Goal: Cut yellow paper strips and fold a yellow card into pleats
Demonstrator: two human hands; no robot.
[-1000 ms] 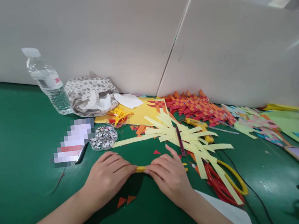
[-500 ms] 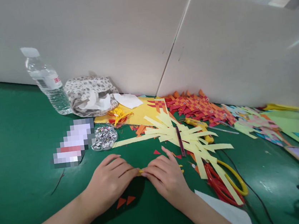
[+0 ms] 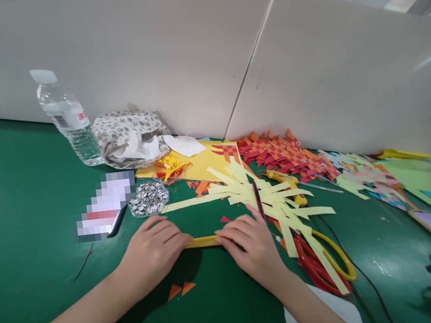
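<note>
A narrow yellow paper strip (image 3: 204, 242) stretches between my two hands, just above the green table. My left hand (image 3: 155, 254) pinches its left end, and my right hand (image 3: 248, 243) pinches the other end; the fingers cover both ends. Two small orange paper triangles (image 3: 181, 290) lie below the strip. Beyond my right hand spreads a loose heap of pale yellow paper strips (image 3: 274, 199), with a dark slim cutter (image 3: 258, 198) lying on it. Scissors with red and yellow handles (image 3: 321, 266) rest under the strips to the right.
A water bottle (image 3: 68, 118) and a patterned tissue pouch (image 3: 130, 135) stand by the grey partition (image 3: 140, 51). Nearer are a blurred phone (image 3: 106, 205) and a bag of googly eyes (image 3: 148, 198). Woven red-orange paper fish (image 3: 280, 154) pile beside a yellow glue gun (image 3: 290, 184).
My hands have moved apart along the yellow strip, so a longer piece now shows between them. My right hand has shifted slightly right, my left slightly left.
</note>
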